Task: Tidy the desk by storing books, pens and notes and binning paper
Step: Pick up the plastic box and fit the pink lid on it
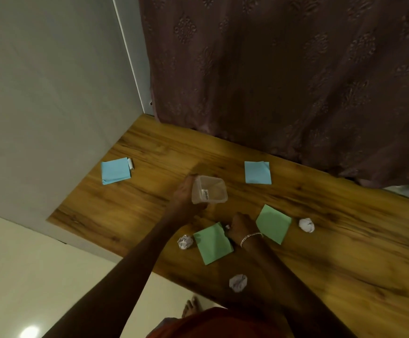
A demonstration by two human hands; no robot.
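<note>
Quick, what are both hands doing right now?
Left hand: holding the clear square plastic container.
Right hand: fingers curled beside the green square paper note; cannot tell if it holds anything.

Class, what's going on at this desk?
A person is tidying a wooden desk. The left hand grips a clear plastic tub, while the right hand seems to pinch a small white scrap beside a green note. Three crumpled paper balls, a second green note and two blue notes lie loose.
</note>
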